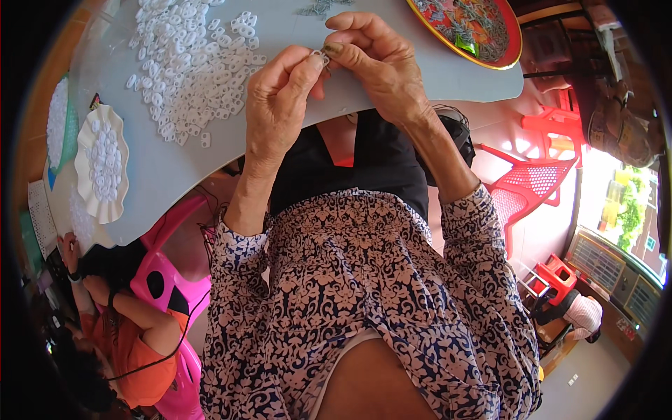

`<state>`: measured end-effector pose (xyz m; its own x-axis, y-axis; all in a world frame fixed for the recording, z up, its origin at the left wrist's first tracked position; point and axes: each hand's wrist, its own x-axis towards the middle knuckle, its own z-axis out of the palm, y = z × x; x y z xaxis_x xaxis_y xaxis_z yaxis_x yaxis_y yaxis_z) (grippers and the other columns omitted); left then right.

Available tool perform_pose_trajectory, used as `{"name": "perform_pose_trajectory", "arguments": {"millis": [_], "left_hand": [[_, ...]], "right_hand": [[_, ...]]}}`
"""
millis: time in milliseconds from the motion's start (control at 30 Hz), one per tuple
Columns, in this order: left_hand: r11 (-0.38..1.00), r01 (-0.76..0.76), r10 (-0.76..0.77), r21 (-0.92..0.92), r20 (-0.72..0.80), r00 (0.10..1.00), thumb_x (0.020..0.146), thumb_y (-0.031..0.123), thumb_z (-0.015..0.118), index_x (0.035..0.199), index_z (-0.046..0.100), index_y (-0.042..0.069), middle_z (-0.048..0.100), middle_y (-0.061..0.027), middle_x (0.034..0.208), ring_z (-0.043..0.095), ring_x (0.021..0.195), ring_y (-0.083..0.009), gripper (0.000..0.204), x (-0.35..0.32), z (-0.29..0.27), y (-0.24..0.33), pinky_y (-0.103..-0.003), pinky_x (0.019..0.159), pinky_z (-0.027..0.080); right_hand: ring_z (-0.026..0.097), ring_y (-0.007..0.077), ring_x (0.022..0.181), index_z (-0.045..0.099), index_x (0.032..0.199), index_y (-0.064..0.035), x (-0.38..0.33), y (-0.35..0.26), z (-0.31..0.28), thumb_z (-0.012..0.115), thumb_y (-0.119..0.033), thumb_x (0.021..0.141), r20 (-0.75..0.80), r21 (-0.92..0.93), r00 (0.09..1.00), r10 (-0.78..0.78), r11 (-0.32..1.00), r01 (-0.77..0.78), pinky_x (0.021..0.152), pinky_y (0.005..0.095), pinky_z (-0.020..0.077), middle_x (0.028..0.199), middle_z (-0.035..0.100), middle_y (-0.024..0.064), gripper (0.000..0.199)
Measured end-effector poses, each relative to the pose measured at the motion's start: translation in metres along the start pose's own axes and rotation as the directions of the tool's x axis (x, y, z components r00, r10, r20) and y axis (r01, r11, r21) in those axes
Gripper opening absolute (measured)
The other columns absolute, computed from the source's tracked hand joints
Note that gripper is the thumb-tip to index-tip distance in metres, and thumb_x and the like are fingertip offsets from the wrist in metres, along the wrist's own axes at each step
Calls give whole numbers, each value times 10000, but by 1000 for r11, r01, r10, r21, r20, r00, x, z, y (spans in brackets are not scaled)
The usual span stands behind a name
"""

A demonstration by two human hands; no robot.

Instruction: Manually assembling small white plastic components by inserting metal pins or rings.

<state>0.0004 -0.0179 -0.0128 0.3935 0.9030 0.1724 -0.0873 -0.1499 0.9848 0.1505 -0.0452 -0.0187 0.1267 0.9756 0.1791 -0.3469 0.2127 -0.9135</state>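
My left hand [277,105] pinches a small white plastic piece [321,56] between thumb and fingertips above the table's near edge. Thumb and index finger of my right hand [383,66] are closed at the same piece, meeting the left fingertips. Whether a metal part is also in the right fingers is too small to tell. A large heap of similar white plastic pieces [192,84] with holes lies left of my hands. Beyond them is a little pile of grey metal parts [320,8]. To the right, a round red tray [516,43] holds many more metal parts and a green packet.
The pale grey table [462,82] curves around me. A cream wavy-edged dish [120,183] of white pieces stands at the left. Beside it a person in orange [143,357] sits on a pink chair [183,285]. Red plastic chairs [535,175] stand at the right.
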Motion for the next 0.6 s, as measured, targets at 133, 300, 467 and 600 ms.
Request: {"name": "perform_pose_trajectory", "arguments": {"millis": [133, 300, 467, 600], "left_hand": [[1000, 19, -19, -16, 10, 1000, 905, 147, 545, 842, 602, 8, 587, 8, 697, 490, 595, -49, 164, -2, 1, 2, -199, 545, 386], [947, -96, 129, 307, -90, 988, 897, 139, 550, 835, 587, 21, 573, 6, 662, 462, 544, -52, 138, -5, 7, 4, -211, 506, 374], [994, 5, -6, 113, 7, 1000, 887, 137, 553, 809, 585, 20, 509, 21, 595, 441, 537, -42, 144, -3, 3, 4, -212, 497, 361], [998, 44, -45, -33, -16, 999, 888, 144, 554, 797, 594, 19, 487, 30, 580, 437, 553, -35, 161, -3, 3, 3, -205, 510, 356]], "right_hand": [[608, 89, 797, 572, 1084, -16, -1, -1, -1, 632, -46, 857, 29, -54, 999, -14, 998, 15, 749, 233, 512, 862, 644, 33, 237], [606, 80, 812, 570, 1092, -21, -1, 2, 1, 639, -43, 851, 7, -104, 999, -46, 993, 47, 765, 220, 508, 880, 635, 28, 252], [596, 77, 806, 592, 1058, -4, -3, 0, -4, 629, -63, 865, 42, -39, 999, -4, 999, 6, 761, 221, 505, 878, 634, 26, 205], [592, 77, 778, 623, 1011, 10, -2, -2, -5, 615, -94, 881, 82, -148, 996, 22, 989, -10, 739, 222, 506, 849, 641, 31, 166]]}}
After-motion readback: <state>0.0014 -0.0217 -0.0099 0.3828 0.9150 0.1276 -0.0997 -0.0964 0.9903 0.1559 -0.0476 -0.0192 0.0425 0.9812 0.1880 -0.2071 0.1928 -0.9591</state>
